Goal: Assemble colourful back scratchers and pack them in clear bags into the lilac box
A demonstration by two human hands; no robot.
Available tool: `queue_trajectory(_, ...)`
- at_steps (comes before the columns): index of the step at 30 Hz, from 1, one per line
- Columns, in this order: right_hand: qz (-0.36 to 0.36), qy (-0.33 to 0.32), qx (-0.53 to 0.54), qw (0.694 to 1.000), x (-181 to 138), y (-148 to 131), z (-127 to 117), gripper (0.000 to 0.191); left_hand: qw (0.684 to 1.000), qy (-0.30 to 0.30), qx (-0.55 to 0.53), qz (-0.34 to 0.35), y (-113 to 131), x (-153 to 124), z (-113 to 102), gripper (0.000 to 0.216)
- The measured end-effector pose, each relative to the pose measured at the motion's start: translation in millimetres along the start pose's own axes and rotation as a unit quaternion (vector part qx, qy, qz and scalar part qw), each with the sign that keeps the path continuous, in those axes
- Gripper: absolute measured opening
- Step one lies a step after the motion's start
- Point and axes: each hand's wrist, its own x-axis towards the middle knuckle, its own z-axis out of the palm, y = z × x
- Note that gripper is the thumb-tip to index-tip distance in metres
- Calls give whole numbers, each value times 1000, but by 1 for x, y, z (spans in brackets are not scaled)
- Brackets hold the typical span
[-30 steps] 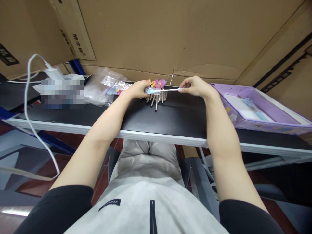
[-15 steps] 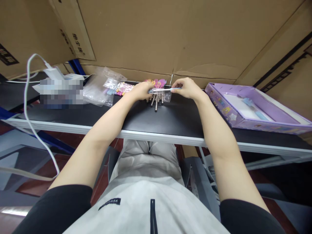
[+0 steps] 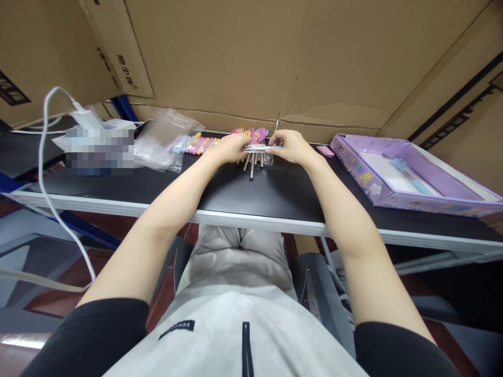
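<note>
My left hand (image 3: 232, 147) is closed around one end of a slim, pen-like stick (image 3: 257, 148) with clear plastic about it. At its light blue end, my right hand (image 3: 288, 146) pinches it between thumb and fingers. The stick lies level between the two hands, just above the table. Below and behind it is a bunch of silvery metal sticks (image 3: 251, 170) with wavy pink, orange and purple tops (image 3: 257, 134). Part of the bunch is hidden by my left hand. Left of that hand lies a row of pastel pink, yellow and blue sticks (image 3: 198, 145).
A clear plastic bag (image 3: 159, 144) lies at the left, beside a partly blurred item with a white cable (image 3: 45, 152). A purple open box (image 3: 363, 175) on the right holds a light blue stick (image 3: 416, 180). A small pink packet (image 3: 325, 151) lies by the box. Cardboard (image 3: 243, 57) stands behind the table.
My right hand has moved left, closer to my left hand, so less of the stick shows between them. The small pink packet has come into sight.
</note>
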Motion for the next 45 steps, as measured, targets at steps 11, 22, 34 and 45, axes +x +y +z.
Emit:
queue_trajectory(11, 57, -24, 58, 996, -1, 22, -20, 29, 999, 2, -11, -38, -8, -3, -5, 18)
queue_trajectory(22, 16, -2, 110, 994, 0, 1, 2, 37, 1000, 26, -13, 2, -1, 2, 3, 18)
queue_trajectory(34, 66, -48, 129, 988, -2, 11, -14, 40, 1000, 22, -10, -9, -7, 1, -2, 17)
queue_trajectory(45, 71, -62, 140, 986, -8, -10, -10, 30, 999, 37, -12, -15, -10, 2, 4, 23)
